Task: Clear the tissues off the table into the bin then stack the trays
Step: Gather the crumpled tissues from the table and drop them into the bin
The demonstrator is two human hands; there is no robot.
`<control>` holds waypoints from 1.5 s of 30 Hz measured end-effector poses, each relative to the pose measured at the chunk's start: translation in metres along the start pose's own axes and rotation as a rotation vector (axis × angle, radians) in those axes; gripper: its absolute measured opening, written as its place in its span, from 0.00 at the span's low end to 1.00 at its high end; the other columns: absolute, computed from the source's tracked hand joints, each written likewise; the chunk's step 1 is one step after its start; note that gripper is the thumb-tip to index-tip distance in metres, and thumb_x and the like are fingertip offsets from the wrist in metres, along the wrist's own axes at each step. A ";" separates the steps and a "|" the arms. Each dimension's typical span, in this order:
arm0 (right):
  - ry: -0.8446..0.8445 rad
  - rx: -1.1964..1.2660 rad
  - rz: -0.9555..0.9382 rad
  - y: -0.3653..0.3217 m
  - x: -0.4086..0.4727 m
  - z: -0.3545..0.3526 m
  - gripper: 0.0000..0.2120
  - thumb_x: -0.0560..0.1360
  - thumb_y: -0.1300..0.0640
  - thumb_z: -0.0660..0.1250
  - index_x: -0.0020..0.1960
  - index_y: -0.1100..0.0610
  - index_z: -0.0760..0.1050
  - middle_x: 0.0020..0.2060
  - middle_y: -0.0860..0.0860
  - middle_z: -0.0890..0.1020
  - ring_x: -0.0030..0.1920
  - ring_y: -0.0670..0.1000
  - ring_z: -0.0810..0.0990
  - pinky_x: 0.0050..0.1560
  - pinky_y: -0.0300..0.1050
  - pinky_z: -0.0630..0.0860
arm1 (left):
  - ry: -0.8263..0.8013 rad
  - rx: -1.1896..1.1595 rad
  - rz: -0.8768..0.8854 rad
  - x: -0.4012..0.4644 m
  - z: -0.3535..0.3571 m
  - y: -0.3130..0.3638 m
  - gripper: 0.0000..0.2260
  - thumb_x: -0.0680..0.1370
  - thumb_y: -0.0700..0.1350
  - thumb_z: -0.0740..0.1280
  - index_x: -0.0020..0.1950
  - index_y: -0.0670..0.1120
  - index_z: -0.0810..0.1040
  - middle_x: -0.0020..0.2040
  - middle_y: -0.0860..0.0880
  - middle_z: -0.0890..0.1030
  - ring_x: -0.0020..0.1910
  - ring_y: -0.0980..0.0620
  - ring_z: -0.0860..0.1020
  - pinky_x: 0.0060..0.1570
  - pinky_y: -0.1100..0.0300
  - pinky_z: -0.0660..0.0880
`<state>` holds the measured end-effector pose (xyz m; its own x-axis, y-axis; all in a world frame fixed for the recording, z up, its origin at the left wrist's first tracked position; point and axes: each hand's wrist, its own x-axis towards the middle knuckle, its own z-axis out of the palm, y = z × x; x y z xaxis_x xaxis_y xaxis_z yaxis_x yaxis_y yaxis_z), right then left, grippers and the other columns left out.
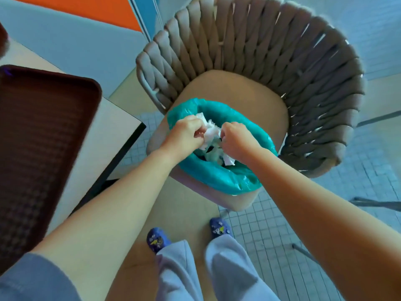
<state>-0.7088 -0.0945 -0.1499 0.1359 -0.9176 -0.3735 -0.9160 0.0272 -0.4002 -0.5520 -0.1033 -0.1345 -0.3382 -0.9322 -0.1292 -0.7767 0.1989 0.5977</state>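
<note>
Head view, looking down: both bare hands are positioned over the mouth of a small bin lined with a teal plastic bag (219, 177). The bin stands on the beige cushioned seat of a grey woven-rope chair (271, 51).

The left hand (186, 135) has its fingers curled and pinches a crumpled white tissue wad (210, 132) at the wad's left side. The right hand (236, 141) is likewise curled, gripping the same white paper at its right side. The wad sits between the two hands, above the bin opening and inside the outline of the teal rim.

More white tissue scraps (227, 160) lie inside the bin below the right hand, against the dark interior.

At the left of the frame, a dark brown textured plastic tray (39, 137) lies on a pale table with a black edge (121, 124). The tray's near corner overlaps the table surface; the left forearm crosses in front of the table corner.

Below the hands, light grey trouser legs (188, 272) and two blue patterned shoes (157, 238) stand on the floor, which is partly beige and partly small pale tiles (271, 235).
</note>
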 end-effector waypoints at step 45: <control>-0.173 -0.146 -0.821 -0.593 -0.027 0.115 0.16 0.78 0.60 0.58 0.65 0.58 0.70 0.62 0.56 0.74 0.61 0.57 0.73 0.57 0.54 0.76 | 0.635 0.197 -0.705 -0.384 -0.332 -0.315 0.12 0.74 0.42 0.67 0.58 0.44 0.77 0.58 0.45 0.76 0.61 0.44 0.72 0.59 0.49 0.70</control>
<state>-0.1256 -0.0407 0.0013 0.8234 -0.5501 -0.1393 -0.5394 -0.6827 -0.4929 -0.0006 0.0918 -0.0104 0.5445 -0.8351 0.0785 -0.7860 -0.4752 0.3955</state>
